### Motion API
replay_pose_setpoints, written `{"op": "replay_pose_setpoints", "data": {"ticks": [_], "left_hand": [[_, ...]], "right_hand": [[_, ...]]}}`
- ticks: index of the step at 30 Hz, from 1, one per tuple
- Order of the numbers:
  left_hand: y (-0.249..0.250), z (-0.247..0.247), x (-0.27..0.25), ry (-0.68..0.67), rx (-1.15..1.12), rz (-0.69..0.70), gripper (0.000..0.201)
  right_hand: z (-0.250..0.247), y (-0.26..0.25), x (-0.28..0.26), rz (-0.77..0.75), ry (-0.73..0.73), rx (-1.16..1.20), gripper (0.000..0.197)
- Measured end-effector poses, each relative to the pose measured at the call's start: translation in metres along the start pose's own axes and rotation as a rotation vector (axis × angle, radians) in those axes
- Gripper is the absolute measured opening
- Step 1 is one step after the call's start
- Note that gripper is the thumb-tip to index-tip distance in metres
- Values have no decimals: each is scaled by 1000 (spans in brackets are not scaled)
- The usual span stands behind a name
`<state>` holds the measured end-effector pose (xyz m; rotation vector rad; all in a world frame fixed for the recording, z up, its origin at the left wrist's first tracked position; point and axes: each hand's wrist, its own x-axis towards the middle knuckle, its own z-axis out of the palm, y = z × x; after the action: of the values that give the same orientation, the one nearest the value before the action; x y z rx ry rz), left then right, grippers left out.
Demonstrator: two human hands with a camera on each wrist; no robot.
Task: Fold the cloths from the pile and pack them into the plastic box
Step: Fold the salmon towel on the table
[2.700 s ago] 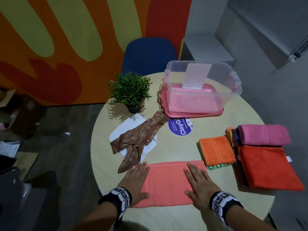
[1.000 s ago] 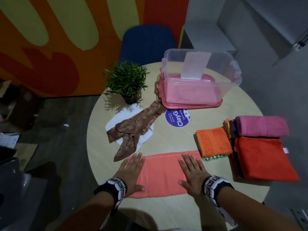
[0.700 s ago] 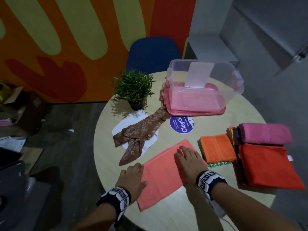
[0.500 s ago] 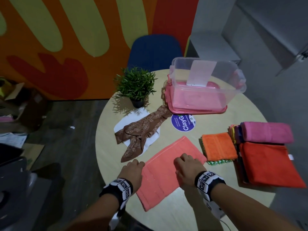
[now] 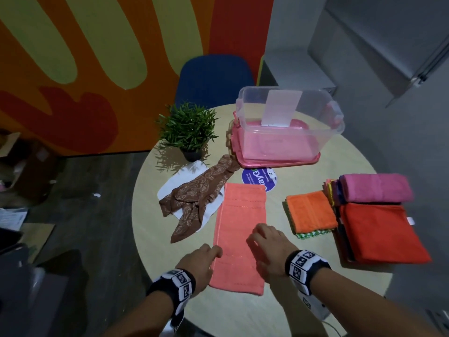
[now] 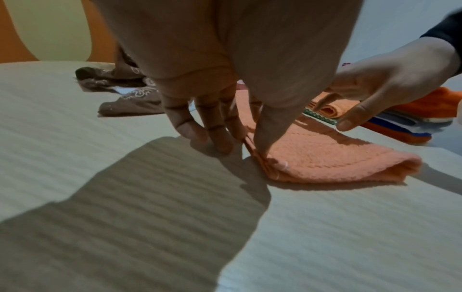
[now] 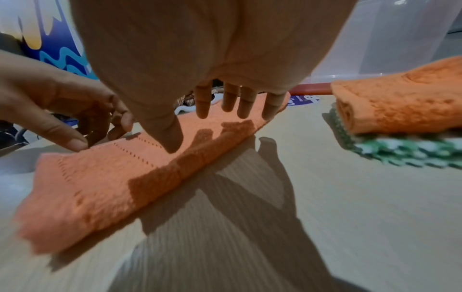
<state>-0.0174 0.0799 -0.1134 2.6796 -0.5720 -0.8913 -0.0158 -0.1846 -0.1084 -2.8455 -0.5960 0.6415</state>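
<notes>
A round purple sticker (image 5: 263, 180) on the tabletop (image 5: 155, 215) shows white letters, "ayG" readable, the start covered by the salmon cloth (image 5: 240, 234); smaller lines under it are too fine to read. A white tag (image 5: 411, 220) on the red towel (image 5: 379, 232) is too small to read.

The salmon cloth lies folded into a long strip running away from the person, its far end over the sticker's edge. The left hand (image 5: 201, 263) sits at the strip's left edge near the near end; in the left wrist view its thumb and fingers (image 6: 220, 136) pinch the layered edge together. The right hand (image 5: 269, 249) hovers over the strip's right side, fingers (image 7: 246, 104) spread and straight, the thumb tip touching the cloth.

The clear plastic box (image 5: 289, 125) stands at the far side on a pink lid (image 5: 279, 164), with a white card (image 5: 281, 108) leaning in it; whether any cloth is inside cannot be told through the pink tint. To the right an orange cloth (image 5: 311, 210) lies folded on a green-and-white one (image 5: 313, 233), beside the pile (image 5: 335, 193) topped by a pink roll (image 5: 374, 190). The lower layers show only as coloured edges.
</notes>
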Motion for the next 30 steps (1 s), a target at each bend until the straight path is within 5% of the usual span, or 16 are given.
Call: {"op": "replay_pose_setpoints", "data": {"ticks": [5,10,13,18,22,27,30], "left_hand": [[3,4,5,-121,160,176,82],[1,15,8,-29,187,256,60],[1,15,9,-6,163,271,38],[8,14,9,50,130,262,21],[7,20,5,141,89,255,22],[29,13,-6,101,23,324,54],[42,7,-6,55,56,249,53]], "right_hand": [[18,8,-21,-37,-120,-11,73],[23,15,-41,-22,-194,31,95],[24,12,-46,-24,-211,36,80],[20,14,-48,-7,-141,140,22],[8,11,-47,119,-119,393,30],[1,10,-43,234,-54,499,20],[-4,8,-41,249,-38,543,14]]}}
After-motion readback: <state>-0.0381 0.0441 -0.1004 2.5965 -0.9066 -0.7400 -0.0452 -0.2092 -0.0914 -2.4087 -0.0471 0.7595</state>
